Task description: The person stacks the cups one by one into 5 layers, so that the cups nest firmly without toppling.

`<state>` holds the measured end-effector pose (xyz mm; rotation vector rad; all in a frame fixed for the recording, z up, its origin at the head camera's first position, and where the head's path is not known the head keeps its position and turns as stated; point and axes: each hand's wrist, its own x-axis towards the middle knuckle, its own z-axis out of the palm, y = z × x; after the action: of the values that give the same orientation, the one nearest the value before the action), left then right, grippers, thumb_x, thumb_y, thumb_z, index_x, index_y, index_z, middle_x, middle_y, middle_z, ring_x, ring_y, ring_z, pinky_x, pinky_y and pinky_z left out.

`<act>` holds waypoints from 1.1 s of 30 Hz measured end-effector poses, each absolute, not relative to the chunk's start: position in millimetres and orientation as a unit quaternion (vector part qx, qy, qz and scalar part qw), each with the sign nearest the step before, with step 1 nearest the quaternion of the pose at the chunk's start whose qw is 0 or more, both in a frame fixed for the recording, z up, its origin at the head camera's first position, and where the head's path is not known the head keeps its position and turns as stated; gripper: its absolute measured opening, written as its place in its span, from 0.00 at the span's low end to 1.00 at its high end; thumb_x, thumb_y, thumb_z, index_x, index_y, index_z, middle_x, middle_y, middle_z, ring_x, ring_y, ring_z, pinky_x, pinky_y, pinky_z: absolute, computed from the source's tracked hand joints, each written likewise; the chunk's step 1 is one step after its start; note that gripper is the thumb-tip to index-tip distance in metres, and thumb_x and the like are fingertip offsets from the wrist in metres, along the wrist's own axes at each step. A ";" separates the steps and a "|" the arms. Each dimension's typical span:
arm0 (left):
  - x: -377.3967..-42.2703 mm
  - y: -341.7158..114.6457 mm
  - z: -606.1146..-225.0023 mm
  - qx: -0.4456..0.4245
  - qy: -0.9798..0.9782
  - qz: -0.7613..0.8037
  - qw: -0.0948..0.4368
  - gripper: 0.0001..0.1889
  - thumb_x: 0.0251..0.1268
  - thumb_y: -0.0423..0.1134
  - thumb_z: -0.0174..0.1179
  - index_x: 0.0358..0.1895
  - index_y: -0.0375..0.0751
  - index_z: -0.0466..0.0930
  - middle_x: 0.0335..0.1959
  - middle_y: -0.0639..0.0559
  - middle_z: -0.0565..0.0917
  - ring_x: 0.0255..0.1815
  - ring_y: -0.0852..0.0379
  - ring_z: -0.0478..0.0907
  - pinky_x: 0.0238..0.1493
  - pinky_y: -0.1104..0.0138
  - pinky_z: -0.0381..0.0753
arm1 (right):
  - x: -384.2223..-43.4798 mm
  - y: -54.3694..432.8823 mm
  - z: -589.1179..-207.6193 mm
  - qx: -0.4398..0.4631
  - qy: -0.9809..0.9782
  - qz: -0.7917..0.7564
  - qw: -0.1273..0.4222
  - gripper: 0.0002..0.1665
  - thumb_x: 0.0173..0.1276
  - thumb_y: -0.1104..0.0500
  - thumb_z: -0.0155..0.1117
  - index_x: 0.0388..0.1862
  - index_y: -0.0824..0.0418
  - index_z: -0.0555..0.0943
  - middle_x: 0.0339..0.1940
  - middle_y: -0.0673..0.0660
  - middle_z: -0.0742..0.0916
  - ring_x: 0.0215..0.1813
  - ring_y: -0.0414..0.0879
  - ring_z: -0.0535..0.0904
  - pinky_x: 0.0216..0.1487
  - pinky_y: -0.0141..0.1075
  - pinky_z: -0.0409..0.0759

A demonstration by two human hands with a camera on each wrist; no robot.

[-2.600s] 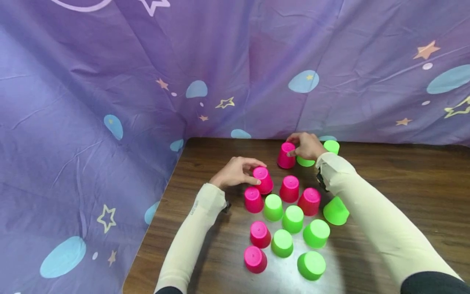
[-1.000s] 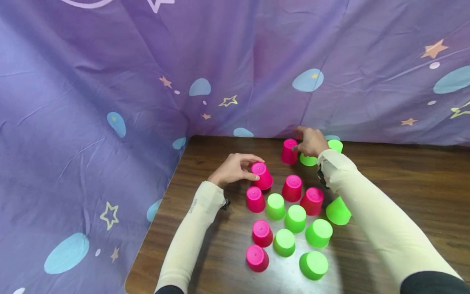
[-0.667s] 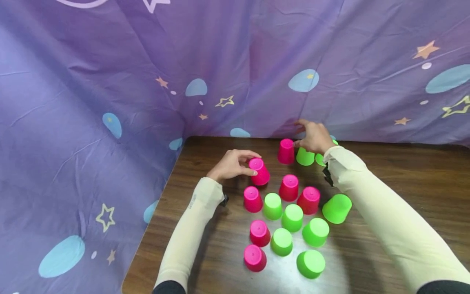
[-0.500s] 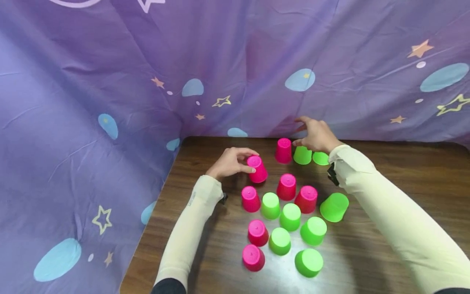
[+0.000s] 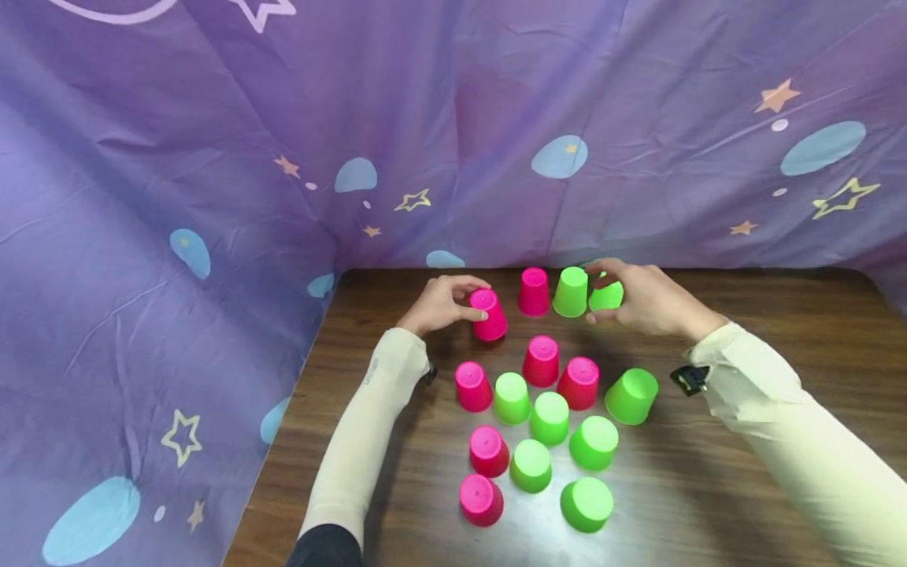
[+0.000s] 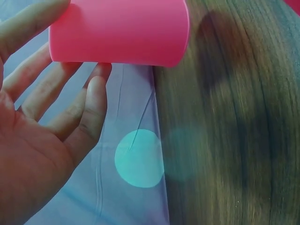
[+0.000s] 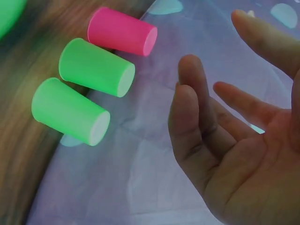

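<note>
Thumb and fingers of my left hand [image 5: 438, 305] pinch an upside-down pink cup [image 5: 489, 317] by its sides, behind the other pink cups. The left wrist view shows this pink cup [image 6: 119, 33] large, fingertips at its wall. At the back stand an inverted pink cup [image 5: 534, 293], a green cup [image 5: 571, 293] and a second green cup [image 5: 607, 296] in a row. My right hand [image 5: 655, 301] is at the row's right end, fingers spread, partly covering the last green cup. In the right wrist view that hand [image 7: 243, 154] holds nothing, apart from the cups.
Several more inverted cups stand nearer on the wooden table [image 5: 779, 315], among them a pink cup [image 5: 542, 361], a green cup [image 5: 512, 398] and, at the right, a green cup [image 5: 632, 395]. A purple patterned cloth [image 5: 482, 157] hangs behind the table and to its left.
My right hand has let go of the back pink cup and moved right past the green cups. My left hand has carried its pink cup backward, away from the nearer cups.
</note>
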<state>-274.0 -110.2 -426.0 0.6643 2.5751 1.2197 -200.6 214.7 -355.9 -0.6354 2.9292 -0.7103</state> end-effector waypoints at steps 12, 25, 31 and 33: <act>-281.5 -100.5 -434.9 0.209 0.876 0.423 0.096 0.26 0.51 0.36 0.77 0.57 0.42 0.83 0.53 0.42 0.88 0.54 0.42 0.85 0.63 0.50 0.80 | -130.0 246.8 -394.5 -0.159 0.954 -0.254 0.024 0.42 0.57 0.50 0.78 0.67 0.61 0.73 0.38 0.59 0.89 0.26 0.38 0.79 0.32 0.39 0.78; -289.4 -94.8 -431.8 0.192 0.899 0.385 0.075 0.27 0.51 0.39 0.77 0.58 0.46 0.83 0.54 0.46 0.88 0.53 0.47 0.86 0.57 0.60 0.83 | -97.8 256.2 -424.2 -0.109 0.953 -0.281 0.007 0.42 0.56 0.51 0.79 0.67 0.57 0.73 0.19 0.47 0.81 0.21 0.34 0.73 0.24 0.31 0.69; -291.8 -94.7 -431.0 0.174 0.905 0.381 0.069 0.26 0.53 0.39 0.76 0.58 0.48 0.84 0.55 0.47 0.88 0.53 0.47 0.85 0.57 0.60 0.83 | -90.9 253.3 -432.3 -0.100 0.952 -0.290 -0.007 0.41 0.54 0.52 0.80 0.66 0.57 0.74 0.24 0.51 0.84 0.21 0.32 0.72 0.23 0.31 0.69; -293.6 -94.4 -432.4 0.172 0.906 0.382 0.068 0.26 0.53 0.39 0.76 0.58 0.48 0.83 0.55 0.47 0.87 0.53 0.47 0.85 0.57 0.60 0.83 | -88.2 252.6 -435.7 -0.100 0.951 -0.291 -0.018 0.41 0.53 0.53 0.81 0.65 0.57 0.75 0.30 0.54 0.86 0.20 0.31 0.71 0.24 0.31 0.68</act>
<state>-293.6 -94.4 -432.4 0.5180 2.7271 1.1499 -88.2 252.6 -435.7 -0.3177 3.0234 -0.9264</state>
